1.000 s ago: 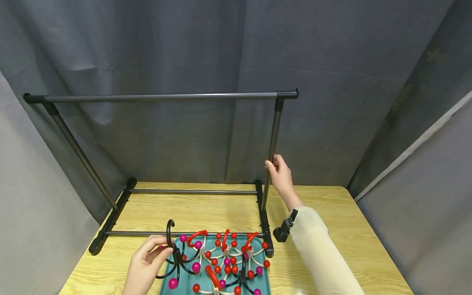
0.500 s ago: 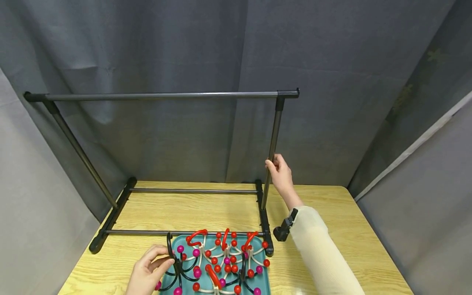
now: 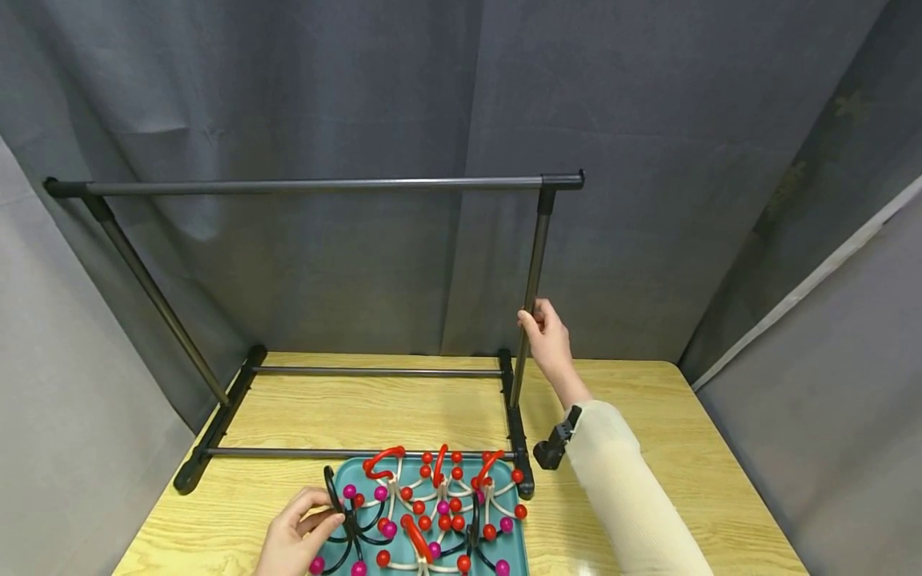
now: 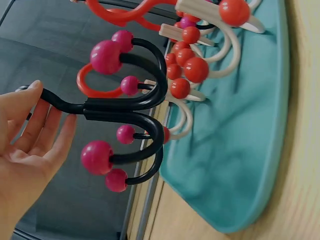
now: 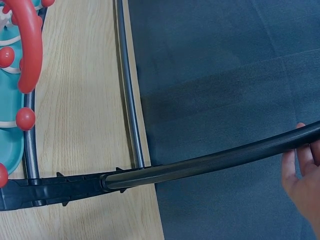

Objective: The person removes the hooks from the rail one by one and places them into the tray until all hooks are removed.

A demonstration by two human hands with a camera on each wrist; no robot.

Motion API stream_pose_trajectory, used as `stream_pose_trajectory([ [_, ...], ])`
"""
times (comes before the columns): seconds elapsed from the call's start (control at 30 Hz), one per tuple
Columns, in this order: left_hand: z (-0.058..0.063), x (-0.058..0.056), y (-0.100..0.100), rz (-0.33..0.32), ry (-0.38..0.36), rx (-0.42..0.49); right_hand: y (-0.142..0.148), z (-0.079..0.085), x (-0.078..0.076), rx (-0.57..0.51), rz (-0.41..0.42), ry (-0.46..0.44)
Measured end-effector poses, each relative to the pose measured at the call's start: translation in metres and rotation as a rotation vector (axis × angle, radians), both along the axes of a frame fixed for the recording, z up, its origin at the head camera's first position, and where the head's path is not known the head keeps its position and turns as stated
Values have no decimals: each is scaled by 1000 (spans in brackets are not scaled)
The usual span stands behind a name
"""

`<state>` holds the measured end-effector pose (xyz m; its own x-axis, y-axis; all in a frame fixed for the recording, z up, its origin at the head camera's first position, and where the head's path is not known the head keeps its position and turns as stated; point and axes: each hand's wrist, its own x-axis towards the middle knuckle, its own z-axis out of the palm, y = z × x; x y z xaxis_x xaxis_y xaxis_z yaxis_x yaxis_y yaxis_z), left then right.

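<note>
My left hand (image 3: 297,530) pinches the curved top hook of a black multi-arm hook hanger (image 4: 122,106). Its bent arms end in pink balls, and it hangs over the left side of a teal tray (image 4: 250,200), its arms apart from the tray floor in the left wrist view. In the tray lie several white hook hangers (image 3: 421,566) with red hooks and red balls, plus another black hook hanger (image 3: 473,534) with pink balls. My right hand (image 3: 549,340) grips the right upright (image 5: 220,161) of a dark metal garment rack (image 3: 317,187), fingers and thumb around the pole.
The rack stands on a wooden table (image 3: 612,448), its black feet (image 3: 216,432) joined by two low bars. The tray sits against the front bar (image 3: 274,454). Grey curtains (image 3: 360,96) close off the back and both sides.
My left hand has lowered the black hook hanger and shifted it slightly right over the tray. The hanger has turned a little, its hook now leaning left. The right hand stays on the upright.
</note>
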<state>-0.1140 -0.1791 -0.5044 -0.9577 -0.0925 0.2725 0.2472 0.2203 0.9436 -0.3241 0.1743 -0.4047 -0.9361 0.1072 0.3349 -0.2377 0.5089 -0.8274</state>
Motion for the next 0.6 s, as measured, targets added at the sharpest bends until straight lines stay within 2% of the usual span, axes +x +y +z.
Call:
stream_pose_trajectory([
  [0.1, -3, 0, 0, 19, -56, -7, 0, 0, 1, -2, 1, -1],
  [0.17, -5, 0, 1, 26, -63, -12, 0, 0, 1, -2, -1, 1],
  [0.4, -18, 0, 0, -8, 29, -58, 0, -1, 0, 3, -2, 0],
  [0.47, -21, 0, 0, -20, 27, -85, 0, -1, 0, 1, -2, 2],
  [0.6, -25, 1, -2, -60, -77, -137, -1, -1, 0, 0, 0, 3],
])
